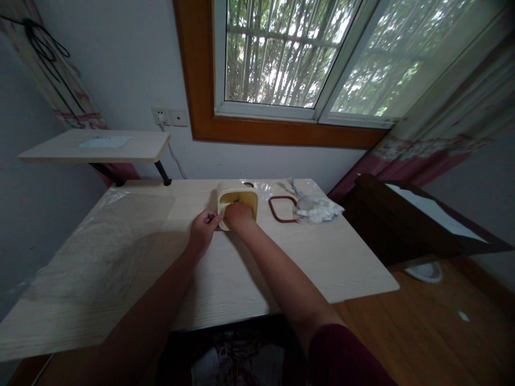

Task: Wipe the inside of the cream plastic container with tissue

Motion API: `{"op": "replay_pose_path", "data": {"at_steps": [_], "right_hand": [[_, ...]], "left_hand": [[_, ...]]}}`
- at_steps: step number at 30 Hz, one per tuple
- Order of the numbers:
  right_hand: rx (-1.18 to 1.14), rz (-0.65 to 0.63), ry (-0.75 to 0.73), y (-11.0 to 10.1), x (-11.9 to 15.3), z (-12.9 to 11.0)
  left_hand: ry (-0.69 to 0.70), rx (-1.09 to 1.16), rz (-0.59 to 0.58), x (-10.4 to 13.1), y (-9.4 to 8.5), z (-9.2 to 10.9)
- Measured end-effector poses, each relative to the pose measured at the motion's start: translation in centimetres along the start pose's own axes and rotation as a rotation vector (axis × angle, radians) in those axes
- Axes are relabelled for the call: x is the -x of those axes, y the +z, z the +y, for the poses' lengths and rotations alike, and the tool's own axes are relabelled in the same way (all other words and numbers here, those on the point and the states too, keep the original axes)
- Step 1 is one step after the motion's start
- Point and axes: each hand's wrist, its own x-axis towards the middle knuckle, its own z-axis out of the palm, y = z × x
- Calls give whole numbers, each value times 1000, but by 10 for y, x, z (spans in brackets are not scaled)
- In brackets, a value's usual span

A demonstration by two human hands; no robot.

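A cream-coloured, square plastic container point(254, 201) lies tilted on the table with its opening toward me. My right hand point(239, 215) reaches into that opening, its fingers bent and mostly hidden inside, so what they touch cannot be made out. My left hand point(204, 225) pinches the container's near left rim between thumb and fingers. Just right of the container lies a reddish-brown, rounded-square ring point(282, 220), which looks like a lid frame or seal. Beside the ring sits a clear plastic bag point(317, 208) with white crumpled material in it.
The pale wooden table point(322, 268) carries a clear plastic sheet point(132, 214) on its left side. A small raised shelf point(96, 155) with a paper on it stands at the back left. Dark furniture point(402, 225) flanks the right edge, and a window point(289, 53) is behind.
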Motion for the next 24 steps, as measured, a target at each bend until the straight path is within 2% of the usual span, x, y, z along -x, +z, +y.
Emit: {"op": "replay_pose_path", "data": {"at_steps": [7,18,24], "right_hand": [[-19,84,-77,4,-4,4],[-67,88,-222,4,-5,15],[-77,94,-283,3,7,19]], "left_hand": [[4,23,-10,-2,-1,-3],[-10,34,-35,-5,-2,-8],[-10,53,-26,-4,0,-7]]}}
